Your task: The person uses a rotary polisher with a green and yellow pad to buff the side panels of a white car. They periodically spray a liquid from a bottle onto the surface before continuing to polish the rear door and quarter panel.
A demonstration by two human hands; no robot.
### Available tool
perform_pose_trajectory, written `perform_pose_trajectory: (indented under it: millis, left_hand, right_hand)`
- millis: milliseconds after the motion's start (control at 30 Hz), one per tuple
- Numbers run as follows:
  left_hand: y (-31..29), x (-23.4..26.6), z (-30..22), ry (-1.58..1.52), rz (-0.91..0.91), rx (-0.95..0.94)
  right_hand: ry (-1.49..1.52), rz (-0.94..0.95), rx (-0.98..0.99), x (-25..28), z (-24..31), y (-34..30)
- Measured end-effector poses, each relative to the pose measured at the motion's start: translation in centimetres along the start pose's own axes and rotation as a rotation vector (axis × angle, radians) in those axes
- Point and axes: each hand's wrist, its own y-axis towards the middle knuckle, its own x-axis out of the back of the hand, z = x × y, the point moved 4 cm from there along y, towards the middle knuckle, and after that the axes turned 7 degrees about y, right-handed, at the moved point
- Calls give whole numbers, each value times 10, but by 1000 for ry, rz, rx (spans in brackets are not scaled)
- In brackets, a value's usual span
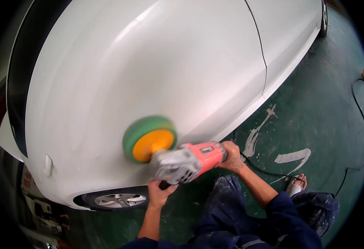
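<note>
Both my hands hold a red and grey power polisher [190, 159] low against the side of a white car. My left hand [158, 194] is wrapped round its black side handle. The fingers of my right hand [231, 157] close round the dark rear end of the body. A green foam pad on an orange backing plate [152, 143] sits at the tool's head, its green edge smeared by motion. The pad lies at the white car panel [119, 87], above the wheel; its contact face is hidden.
A wheel [120, 200] shows under the car's lower edge. A black power cord [269, 172] runs over the green floor [298, 103], which bears white painted marks [292, 157]. My sandalled foot [297, 184] stands by the cord. Assorted items [45, 211] lie at lower left.
</note>
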Motion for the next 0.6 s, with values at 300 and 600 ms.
perform_pose_trajectory:
  millis: [300, 600]
  left_hand:
    - [-26, -26, 31, -253, -2, 195]
    - [120, -215, -134, -248, 550, 0]
  right_hand:
    - [-40, 149, 39, 1, -18, -9]
    - [49, -367, -343, 158, -103, -32]
